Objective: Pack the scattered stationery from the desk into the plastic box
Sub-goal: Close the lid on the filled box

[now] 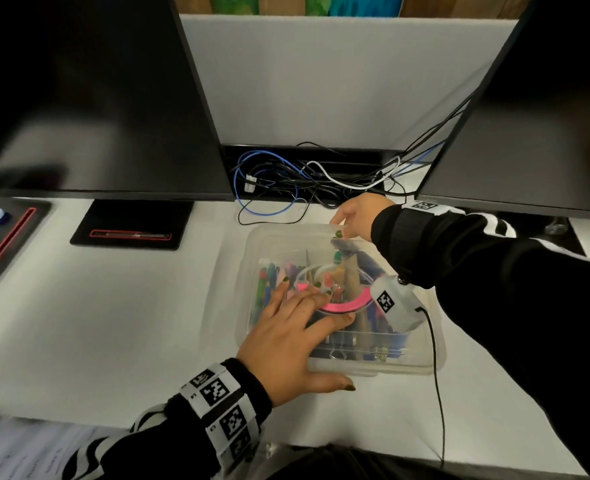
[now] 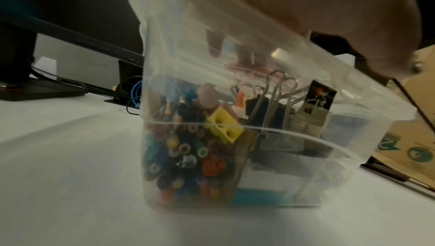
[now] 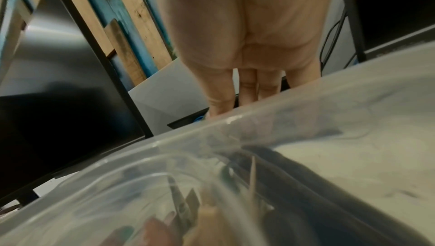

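Observation:
A clear plastic box (image 1: 425, 344) stands on the white desk with its clear lid (image 1: 269, 244) on top. Through the plastic show coloured pens (image 1: 266, 282), a pink tape roll (image 1: 345, 306), binder clips (image 2: 266, 105) and a yellow sharpener (image 2: 223, 125). My left hand (image 1: 286, 334) lies flat on the lid, fingers spread and straight, thumb along the near edge. My right hand (image 1: 359, 216) holds the lid's far edge, thumb on top, fingers (image 3: 219, 92) reaching down behind the rim. The fingertips are hidden behind the lid (image 3: 329, 119).
Two black monitors (image 1: 96, 98) (image 1: 546, 116) flank a cable slot with tangled cables (image 1: 286, 181) just behind the box. A monitor base (image 1: 131, 226) sits at left. A black wire (image 1: 437, 375) runs off the right wrist camera. Papers (image 1: 27, 452) lie near left.

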A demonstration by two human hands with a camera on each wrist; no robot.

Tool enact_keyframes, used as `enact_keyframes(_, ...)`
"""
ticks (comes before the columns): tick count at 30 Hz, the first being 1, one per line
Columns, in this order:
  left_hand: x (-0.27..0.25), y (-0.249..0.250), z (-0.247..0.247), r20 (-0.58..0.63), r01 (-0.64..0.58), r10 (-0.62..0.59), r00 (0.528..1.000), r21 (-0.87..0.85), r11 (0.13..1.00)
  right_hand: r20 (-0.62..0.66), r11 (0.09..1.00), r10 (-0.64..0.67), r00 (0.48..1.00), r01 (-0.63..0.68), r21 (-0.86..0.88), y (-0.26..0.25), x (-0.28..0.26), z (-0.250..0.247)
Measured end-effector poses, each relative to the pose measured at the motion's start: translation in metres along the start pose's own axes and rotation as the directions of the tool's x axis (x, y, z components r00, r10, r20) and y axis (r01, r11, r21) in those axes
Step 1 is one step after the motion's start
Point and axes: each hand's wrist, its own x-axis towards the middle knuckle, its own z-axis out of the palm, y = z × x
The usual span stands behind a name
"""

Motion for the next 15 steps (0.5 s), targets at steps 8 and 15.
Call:
enact_keyframes(8, 0.004, -0.004, 0.001, 0.002, -0.043, 0.043, 0.999, 0.053, 0.998, 0.069, 0.976, 0.112, 0.991, -0.097, -0.195, -0.014, 0.019, -0.001)
enact_keyframes(15, 0.005, 0.002, 0.004, -0.035, -0.051, 0.056, 0.998, 0.127, 0.991, 0.251, 0.907, 0.095, 0.963, 0.020, -0.420, -0.019, 0.020, -0.007)
